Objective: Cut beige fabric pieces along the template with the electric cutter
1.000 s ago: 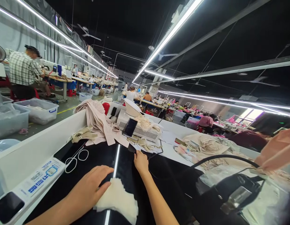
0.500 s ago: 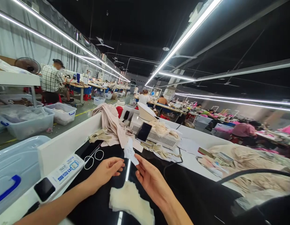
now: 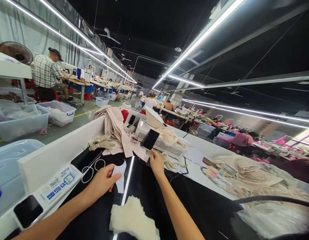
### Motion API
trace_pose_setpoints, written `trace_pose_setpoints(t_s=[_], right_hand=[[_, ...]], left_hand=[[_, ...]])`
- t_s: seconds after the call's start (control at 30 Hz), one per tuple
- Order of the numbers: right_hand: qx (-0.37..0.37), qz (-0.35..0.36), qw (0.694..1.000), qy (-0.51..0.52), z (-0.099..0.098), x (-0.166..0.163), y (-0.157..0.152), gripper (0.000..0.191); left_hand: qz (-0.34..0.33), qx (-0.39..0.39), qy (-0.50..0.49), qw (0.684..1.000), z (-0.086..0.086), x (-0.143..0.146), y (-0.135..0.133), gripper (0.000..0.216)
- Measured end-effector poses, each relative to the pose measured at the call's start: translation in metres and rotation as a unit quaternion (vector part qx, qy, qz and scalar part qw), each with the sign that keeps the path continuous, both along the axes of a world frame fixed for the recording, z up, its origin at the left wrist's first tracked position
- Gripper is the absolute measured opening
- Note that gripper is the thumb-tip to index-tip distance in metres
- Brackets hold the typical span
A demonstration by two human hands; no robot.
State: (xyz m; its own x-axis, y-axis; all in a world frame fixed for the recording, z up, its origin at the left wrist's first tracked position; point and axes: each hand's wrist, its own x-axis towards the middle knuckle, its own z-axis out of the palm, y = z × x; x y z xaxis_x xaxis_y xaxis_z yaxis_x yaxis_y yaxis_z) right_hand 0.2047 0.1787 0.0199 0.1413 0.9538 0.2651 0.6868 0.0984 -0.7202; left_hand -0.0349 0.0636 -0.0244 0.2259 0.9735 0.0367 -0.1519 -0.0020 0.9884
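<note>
Left hand (image 3: 103, 181) pinches a dotted white piece (image 3: 119, 173); right hand (image 3: 156, 163) bends at the clutter's edge

Thumb and fingers of the left hand are closed on the thin white piece, which is held up over the black tabletop (image 3: 194, 203), just left of a bright line across its surface. The right hand has its fingers curled beside a dark-screened phone (image 3: 150, 139); whether they grip anything, one cannot tell.

Nearest the person, a stack of cream pieces (image 3: 134, 216) with uneven edges lies on the black surface, nearer than the white piece and apart from both hands. To the left, a device with a dark screen (image 3: 28, 210) sits beside blue printing on a white carton (image 3: 57, 186).

Beyond the hands, pink fabric strips (image 3: 117, 130) drape over the table's raised white edge, beside a vented white machine (image 3: 169, 150); the phone leans against this. Beige fabric (image 3: 254, 173) is heaped on the right.

Farther off, a clear tub (image 3: 59, 115) stands on the floor at left, and a person in a checked shirt (image 3: 46, 71) sits at a worktable. Rows of workstations recede under long strip lights (image 3: 199, 40).
</note>
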Motion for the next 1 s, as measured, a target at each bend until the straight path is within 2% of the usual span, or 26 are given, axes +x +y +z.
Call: trace_pose_setpoints(t_s=[0.13, 0.27, 0.4, 0.57, 0.73, 0.9, 1.0], right_hand=[[0.011, -0.015, 0.99, -0.138, -0.009, 0.014, 0.027, 0.033], [0.006, -0.019, 0.969, -0.245, -0.021, 0.022, 0.047, 0.034], [-0.013, -0.039, 0.947, -0.319, -0.028, 0.028, 0.061, 0.033], [-0.03, -0.059, 0.926, -0.372, -0.029, 0.028, 0.064, 0.03], [-0.017, -0.069, 0.933, -0.351, -0.02, 0.024, 0.058, 0.028], [0.032, -0.075, 0.964, -0.252, 0.007, 0.018, 0.046, 0.028], [0.065, -0.031, 0.984, -0.163, 0.026, 0.004, 0.03, 0.025]], left_hand=[[0.008, 0.018, 0.031, 0.999, -0.005, 0.002, 0.002, 0.026], [0.011, 0.016, 0.059, 0.998, -0.001, 0.003, 0.0, 0.021], [0.035, 0.017, 0.09, 0.995, 0.003, 0.001, 0.0, 0.029], [0.056, -0.008, 0.099, 0.994, 0.002, 0.0, 0.001, 0.04], [0.058, -0.041, 0.071, 0.995, 0.001, -0.001, 0.004, 0.042], [0.069, -0.044, 0.025, 0.996, 0.004, -0.002, 0.005, 0.035], [0.094, -0.04, -0.006, 0.995, 0.006, -0.003, 0.006, 0.053]])
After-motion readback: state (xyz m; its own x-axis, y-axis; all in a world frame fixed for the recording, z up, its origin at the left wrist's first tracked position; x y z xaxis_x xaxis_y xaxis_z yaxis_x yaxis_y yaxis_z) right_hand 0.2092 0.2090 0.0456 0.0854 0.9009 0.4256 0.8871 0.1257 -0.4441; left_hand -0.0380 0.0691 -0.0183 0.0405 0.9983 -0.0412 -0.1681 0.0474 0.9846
